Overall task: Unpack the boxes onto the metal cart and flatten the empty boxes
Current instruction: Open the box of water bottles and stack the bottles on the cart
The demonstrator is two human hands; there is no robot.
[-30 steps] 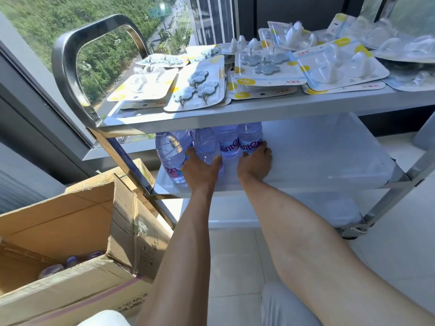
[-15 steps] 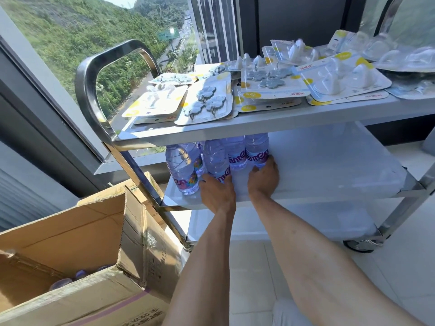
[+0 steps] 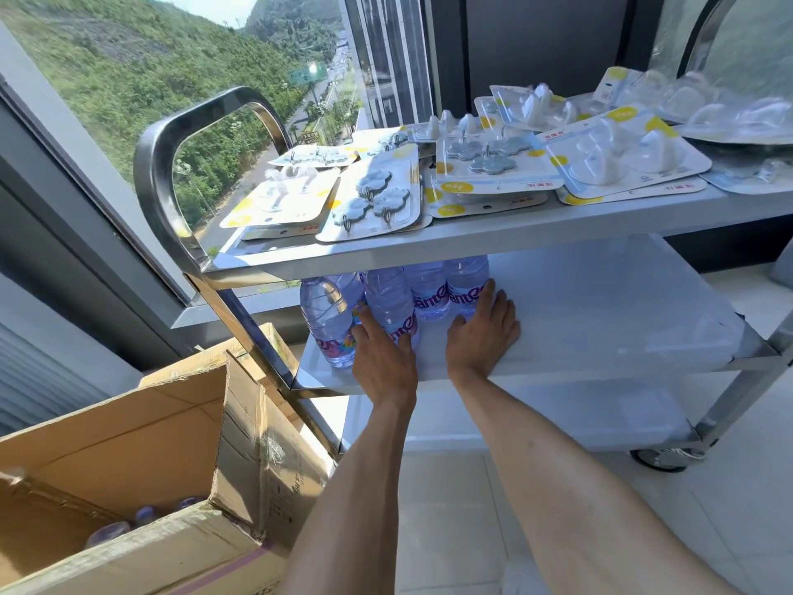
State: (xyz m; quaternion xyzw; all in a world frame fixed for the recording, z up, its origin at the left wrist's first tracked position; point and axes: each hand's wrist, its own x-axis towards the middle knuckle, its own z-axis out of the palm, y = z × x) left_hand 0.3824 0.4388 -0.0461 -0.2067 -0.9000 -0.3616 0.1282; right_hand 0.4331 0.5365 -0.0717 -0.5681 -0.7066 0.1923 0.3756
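While clear purple-tinted plastic water bottles [image 3: 388,302] stand upright on the steel cart's middle shelf [image 3: 600,319], left hand [image 3: 384,362] fingers touch bottle fronts, loosely extended; right hand [image 3: 482,332] rests flat beside bottles, fingers spread. Open brown cardboard box [image 3: 141,427] sits left of cart w/ more bottles inside.

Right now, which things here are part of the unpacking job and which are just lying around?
Part of the job: water bottles on the cart, the open cardboard box with bottles left inside, left hand, right hand.

Lying about: hook packs on the top shelf.

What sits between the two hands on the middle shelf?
Head view: only bare white shelf between left hand and right hand.
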